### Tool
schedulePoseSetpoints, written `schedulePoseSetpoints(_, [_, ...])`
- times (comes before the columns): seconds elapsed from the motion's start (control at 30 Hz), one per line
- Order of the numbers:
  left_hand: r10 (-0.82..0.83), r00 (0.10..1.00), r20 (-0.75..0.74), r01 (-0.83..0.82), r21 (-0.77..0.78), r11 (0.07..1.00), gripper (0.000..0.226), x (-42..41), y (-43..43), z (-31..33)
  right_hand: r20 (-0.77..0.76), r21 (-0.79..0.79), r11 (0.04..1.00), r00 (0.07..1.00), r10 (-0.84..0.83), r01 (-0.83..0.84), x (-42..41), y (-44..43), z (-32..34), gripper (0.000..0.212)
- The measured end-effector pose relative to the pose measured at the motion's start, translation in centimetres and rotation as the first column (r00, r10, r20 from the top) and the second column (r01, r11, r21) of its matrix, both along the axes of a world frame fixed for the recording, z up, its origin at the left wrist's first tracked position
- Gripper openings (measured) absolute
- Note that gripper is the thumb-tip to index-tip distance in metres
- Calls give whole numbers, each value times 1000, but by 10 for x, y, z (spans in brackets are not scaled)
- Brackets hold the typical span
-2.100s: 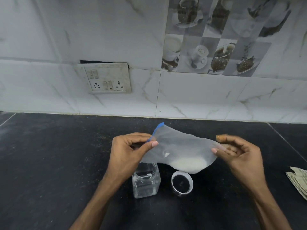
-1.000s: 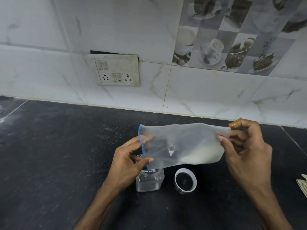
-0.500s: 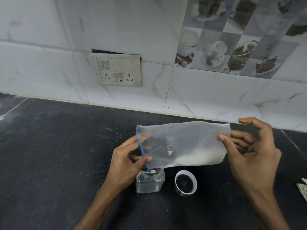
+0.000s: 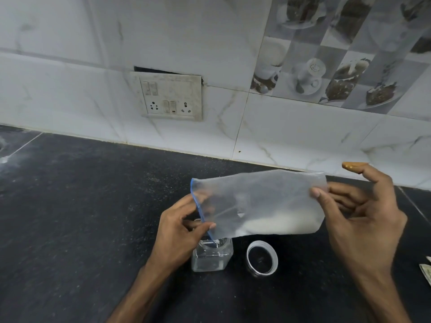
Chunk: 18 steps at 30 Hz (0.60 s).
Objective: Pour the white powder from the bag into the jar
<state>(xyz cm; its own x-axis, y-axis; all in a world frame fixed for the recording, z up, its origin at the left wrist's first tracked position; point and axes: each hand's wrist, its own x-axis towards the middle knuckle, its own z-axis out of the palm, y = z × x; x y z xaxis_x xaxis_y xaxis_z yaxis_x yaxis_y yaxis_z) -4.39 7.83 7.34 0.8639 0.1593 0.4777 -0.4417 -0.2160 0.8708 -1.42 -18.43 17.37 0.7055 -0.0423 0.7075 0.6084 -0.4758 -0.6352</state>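
Holding the bag sideways over the open jar, ready to tip.

Nearest me, the clear square plastic jar (image 4: 211, 255) stands open on the black stone counter (image 4: 70, 217), its round white-rimmed lid (image 4: 262, 257) just beside it. Above, my left hand (image 4: 179, 231) pinches the blue-edged mouth of the frosted plastic bag (image 4: 256, 201); my right hand (image 4: 363, 217) pinches its closed end, forefinger lifted. White powder (image 4: 279, 223) lies along the lower fold. Next I judge the right end must rise. No readable writing.
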Motion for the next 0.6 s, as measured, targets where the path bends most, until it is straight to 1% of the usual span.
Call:
schedulePoseSetpoints(0.13, [-3, 1000, -29, 2, -18, 1000, 64, -1, 0, -3, -5, -43, 999, 1000, 17, -17, -1, 4, -1, 54])
schedulePoseSetpoints(0.3, [9, 993, -118, -14, -40, 999, 65, -2, 3, -4, 5, -57, 998, 1000, 28, -27, -2, 6, 1, 54])
schedulePoseSetpoints(0.4, [9, 992, -127, -12, -23, 1000, 64, -2, 4, -3, 12, -52, 998, 999, 30, -29, -2, 7, 2, 54])
schedulePoseSetpoints(0.6, [45, 991, -126, -47, -14, 999, 56, -3, 3, -4, 23, -51, 998, 999, 25, -24, -2, 8, 3, 52])
